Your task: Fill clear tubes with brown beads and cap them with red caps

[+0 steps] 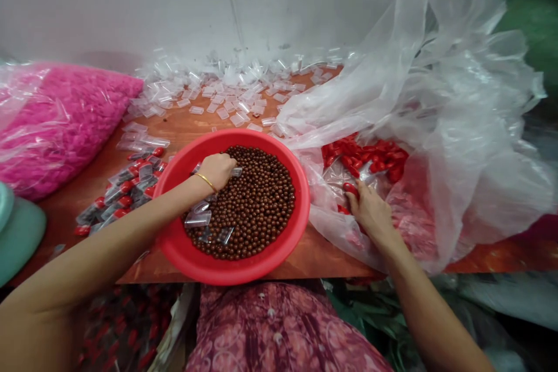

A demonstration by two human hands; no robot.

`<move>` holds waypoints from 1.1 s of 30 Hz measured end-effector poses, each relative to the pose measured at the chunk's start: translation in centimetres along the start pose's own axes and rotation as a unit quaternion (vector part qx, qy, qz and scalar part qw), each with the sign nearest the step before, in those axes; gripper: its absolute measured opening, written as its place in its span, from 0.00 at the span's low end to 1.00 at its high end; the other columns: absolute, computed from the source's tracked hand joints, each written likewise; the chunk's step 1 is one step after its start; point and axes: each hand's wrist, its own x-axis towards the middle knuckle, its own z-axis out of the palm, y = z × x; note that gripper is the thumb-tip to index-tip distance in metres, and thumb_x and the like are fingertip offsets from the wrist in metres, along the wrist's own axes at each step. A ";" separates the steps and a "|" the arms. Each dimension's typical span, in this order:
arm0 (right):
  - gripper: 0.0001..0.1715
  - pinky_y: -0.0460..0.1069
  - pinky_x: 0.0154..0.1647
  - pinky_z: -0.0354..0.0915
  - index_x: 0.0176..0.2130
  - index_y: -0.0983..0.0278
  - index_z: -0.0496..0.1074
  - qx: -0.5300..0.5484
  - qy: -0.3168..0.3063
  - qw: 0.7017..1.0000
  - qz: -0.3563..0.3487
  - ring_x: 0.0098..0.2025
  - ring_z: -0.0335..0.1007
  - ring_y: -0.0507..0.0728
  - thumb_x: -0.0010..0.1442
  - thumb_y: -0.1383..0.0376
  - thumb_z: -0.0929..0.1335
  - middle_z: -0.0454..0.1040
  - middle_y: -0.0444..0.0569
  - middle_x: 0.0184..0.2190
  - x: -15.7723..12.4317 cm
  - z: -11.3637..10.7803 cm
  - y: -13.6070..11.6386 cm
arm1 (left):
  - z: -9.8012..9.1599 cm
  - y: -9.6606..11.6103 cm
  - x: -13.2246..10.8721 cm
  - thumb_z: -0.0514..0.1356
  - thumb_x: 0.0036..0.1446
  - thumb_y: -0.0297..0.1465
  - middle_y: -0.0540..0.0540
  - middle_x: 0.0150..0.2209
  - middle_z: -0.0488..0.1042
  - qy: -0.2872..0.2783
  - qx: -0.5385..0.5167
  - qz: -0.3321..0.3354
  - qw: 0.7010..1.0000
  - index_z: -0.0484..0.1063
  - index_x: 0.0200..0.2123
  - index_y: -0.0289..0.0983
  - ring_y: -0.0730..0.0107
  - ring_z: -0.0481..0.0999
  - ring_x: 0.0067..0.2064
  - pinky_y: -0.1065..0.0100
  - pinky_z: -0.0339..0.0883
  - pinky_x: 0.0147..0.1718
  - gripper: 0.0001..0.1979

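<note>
My left hand [217, 171] is closed over the red basin [231, 272], its fingers wrapped round a small clear plastic case [236, 172] whose end shows past them. Below it lie many shiny brown beads [257, 203], with several clear cases [198, 219] resting on top at the basin's left side. Inside the mouth of a large clear plastic bag [418, 99], my right hand [370, 209] pinches a small red cap [350, 188] between thumb and fingers. More red caps [394, 160] are heaped in the bag just beyond that hand.
Clear cases [239, 99] are scattered along the wall. Filled cases with red caps [124, 197] form a pile left of the basin. A bag of pink pieces [65, 122] and a pale green container [20, 232] stand at far left. The orange table's front edge [322, 267] is near my body.
</note>
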 end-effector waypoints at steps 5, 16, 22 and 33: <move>0.25 0.50 0.27 0.57 0.49 0.69 0.70 0.060 0.076 0.995 0.027 0.28 0.68 0.59 0.62 0.59 0.56 0.75 0.58 0.33 -0.2 1.0 0.6 | 1.3 2.0 0.7 0.47 0.56 0.21 0.35 0.41 0.76 -0.022 -0.036 0.075 0.996 0.73 0.38 0.30 0.57 0.75 0.45 0.63 0.67 0.43 0.15; 0.22 0.45 0.21 0.59 0.29 0.62 0.65 0.609 0.077 0.785 0.086 0.20 0.56 0.48 0.51 0.46 0.65 0.62 0.40 0.21 0.1 -3.3 -1.7 | 4.3 1.4 1.5 0.62 0.44 0.26 0.46 0.36 0.76 0.000 -0.637 0.077 0.767 0.68 0.36 0.32 0.72 0.75 0.38 0.69 0.67 0.42 0.12; 0.18 0.44 0.18 0.58 0.30 0.63 0.65 0.686 0.001 0.727 0.029 0.16 0.52 0.45 0.51 0.50 0.67 0.60 0.37 0.19 -0.6 -6.6 -6.7 | 3.5 1.0 -0.8 0.68 0.38 0.32 0.44 0.39 0.76 -0.017 -0.753 0.071 0.654 0.68 0.37 0.32 0.71 0.74 0.40 0.65 0.65 0.45 0.21; 0.20 0.44 0.20 0.59 0.40 0.63 0.72 0.601 -0.005 0.790 -0.121 0.20 0.57 0.48 0.58 0.51 0.63 0.64 0.41 0.21 -1.6 -7.8 -11.1 | 3.4 -0.2 -2.2 0.61 0.48 0.29 0.41 0.42 0.76 -0.024 -0.702 0.112 0.703 0.68 0.45 0.31 0.68 0.75 0.42 0.63 0.68 0.45 0.18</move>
